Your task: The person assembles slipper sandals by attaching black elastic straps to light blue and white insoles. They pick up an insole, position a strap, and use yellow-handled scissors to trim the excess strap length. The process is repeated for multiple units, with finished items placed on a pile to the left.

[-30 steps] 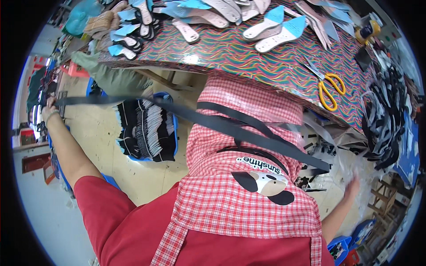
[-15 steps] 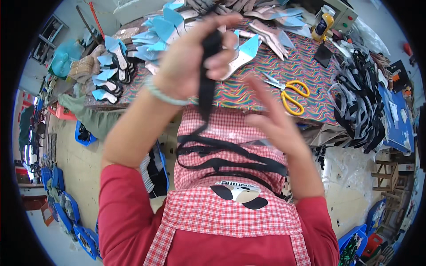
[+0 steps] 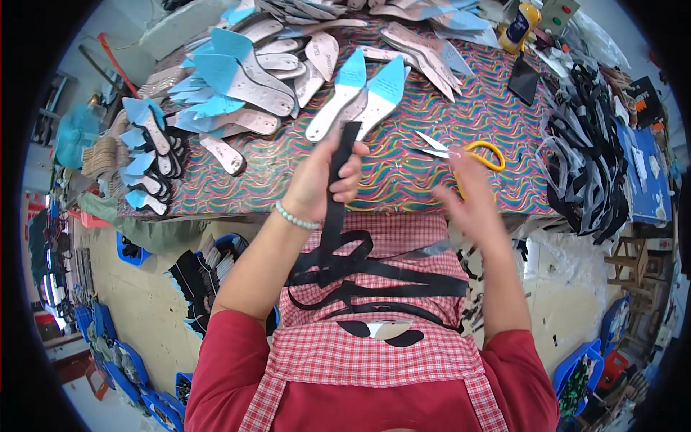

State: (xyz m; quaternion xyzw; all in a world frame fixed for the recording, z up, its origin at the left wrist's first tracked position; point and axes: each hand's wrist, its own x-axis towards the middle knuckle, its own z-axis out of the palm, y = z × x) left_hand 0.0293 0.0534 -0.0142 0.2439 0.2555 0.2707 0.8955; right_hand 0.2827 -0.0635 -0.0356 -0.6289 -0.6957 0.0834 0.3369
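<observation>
My left hand (image 3: pixel 324 176), with a beaded bracelet at the wrist, is closed round a black fabric strip (image 3: pixel 335 219). The strip's short upper end sticks up above the fingers; its long tail drops onto the checked apron on my lap. Blurred by motion, my right hand (image 3: pixel 471 198) is over the yellow-handled scissors (image 3: pixel 488 153), thumb and fingers apart. It hides part of the handles, and contact cannot be made out. The scissor blades lie apart on the patterned cloth. Just beyond my left hand are two shoe-insole pieces (image 3: pixel 374 108) with blue pointed ends.
More blue-tipped insole pieces (image 3: pixel 248 75) are heaped at the back left, with a smaller dark-edged stack (image 3: pixel 147 162) at the left edge. Black and grey strips (image 3: pixel 586 158) hang over the right side of the table. A yellow bottle (image 3: pixel 520 29) stands at the back right.
My left hand has come down with the black strip. My right hand has moved onto the scissors, whose blades now show wider apart. The whole view has shifted slightly.
</observation>
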